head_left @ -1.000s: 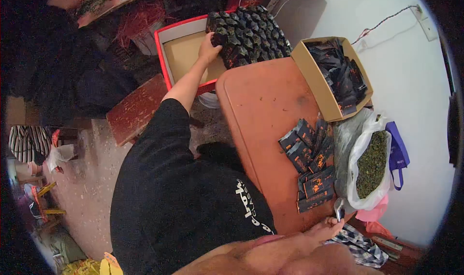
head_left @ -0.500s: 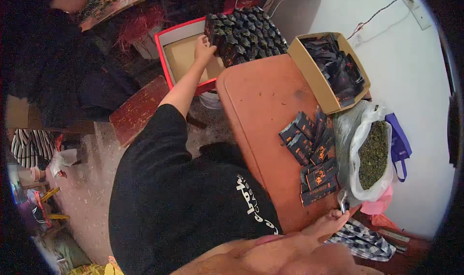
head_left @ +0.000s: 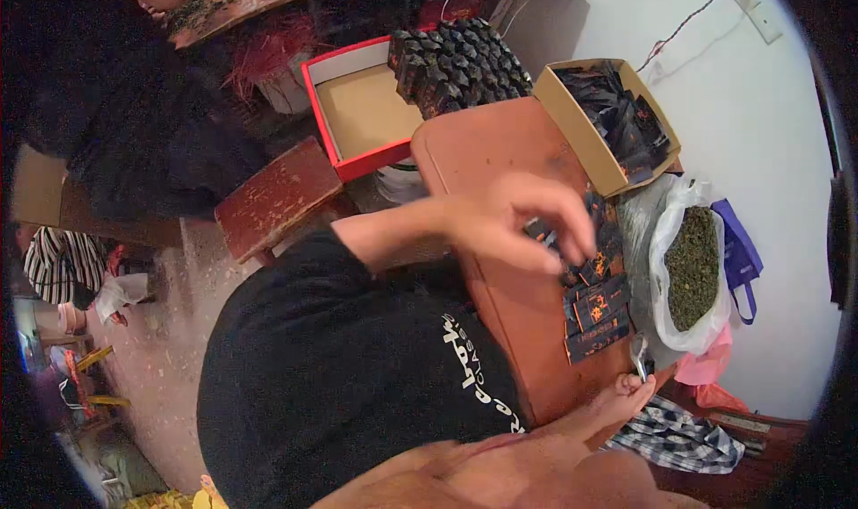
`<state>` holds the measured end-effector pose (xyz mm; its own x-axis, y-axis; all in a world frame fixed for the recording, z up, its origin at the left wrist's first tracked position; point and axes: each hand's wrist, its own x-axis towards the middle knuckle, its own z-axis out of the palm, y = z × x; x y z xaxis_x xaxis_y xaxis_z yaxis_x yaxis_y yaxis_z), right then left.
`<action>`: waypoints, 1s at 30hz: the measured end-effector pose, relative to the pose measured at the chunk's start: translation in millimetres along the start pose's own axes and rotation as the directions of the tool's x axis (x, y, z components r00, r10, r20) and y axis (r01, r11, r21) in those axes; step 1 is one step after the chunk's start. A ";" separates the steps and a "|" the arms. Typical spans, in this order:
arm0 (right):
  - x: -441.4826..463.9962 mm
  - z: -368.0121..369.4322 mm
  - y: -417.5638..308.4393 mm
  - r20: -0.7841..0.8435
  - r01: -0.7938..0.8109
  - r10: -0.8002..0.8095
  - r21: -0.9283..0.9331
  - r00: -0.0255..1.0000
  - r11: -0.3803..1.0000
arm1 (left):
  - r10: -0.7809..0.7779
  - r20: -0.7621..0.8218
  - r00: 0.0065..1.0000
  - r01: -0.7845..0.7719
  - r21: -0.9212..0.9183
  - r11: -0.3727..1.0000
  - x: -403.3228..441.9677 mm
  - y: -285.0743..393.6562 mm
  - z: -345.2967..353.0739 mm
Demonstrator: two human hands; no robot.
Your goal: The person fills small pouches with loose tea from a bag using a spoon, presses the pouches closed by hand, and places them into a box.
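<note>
My left hand (head_left: pixel 523 226) hovers over the table, fingers curved and apart, with nothing visible between them. Beneath and beyond it lie several flat black packets with orange print (head_left: pixel 597 303), partly hidden by the hand. In my right hand (head_left: pixel 626 399), at the table's near right edge, is a metal spoon (head_left: pixel 640 361), its bowl toward the white plastic bag (head_left: pixel 660 281). Dried green-brown leaves (head_left: pixel 693 272) fill that bag.
A red-rimmed box (head_left: pixel 322 107) holds rows of filled black packets (head_left: pixel 465 67). A cardboard box (head_left: pixel 581 138) of flat black packets stands on the brown table (head_left: pixel 487 160). Nearby are a purple bag (head_left: pixel 740 254), checked cloth (head_left: pixel 679 442) and wooden stool (head_left: pixel 281 196).
My left hand has left the red-rimmed box beside the filled packets and swung over the flat packets on the table. My right hand keeps the spoon in nearly the same place.
</note>
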<state>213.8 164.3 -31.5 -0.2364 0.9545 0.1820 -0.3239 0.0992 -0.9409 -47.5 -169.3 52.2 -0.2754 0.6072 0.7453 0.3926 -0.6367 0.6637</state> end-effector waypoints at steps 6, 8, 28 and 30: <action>-8.0 -5.6 -10.1 0.100 0.218 -0.195 -0.356 0.976 0.909 | 0.450 0.063 0.891 -0.322 -0.610 0.724 51.5 45.1 86.1; -14.7 -7.1 -16.7 0.186 0.298 -0.233 -0.531 0.954 0.793 | 0.430 0.101 0.897 -0.241 -0.703 0.669 51.3 54.1 103.3; -17.0 21.2 -18.5 0.697 0.711 -0.192 -0.609 0.691 0.351 | 0.530 0.272 0.803 -0.123 -0.794 0.595 49.6 24.0 158.8; -22.0 22.5 -26.7 0.579 0.538 -0.057 -0.711 0.813 0.454 | 0.457 0.341 0.821 -0.056 -0.750 0.659 47.1 18.7 154.1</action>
<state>207.0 134.3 -4.0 -0.7044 0.6077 0.3668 0.3770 0.7581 -0.5321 82.0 -79.4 90.0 0.2527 0.3698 0.8941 -0.3838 -0.8099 0.4435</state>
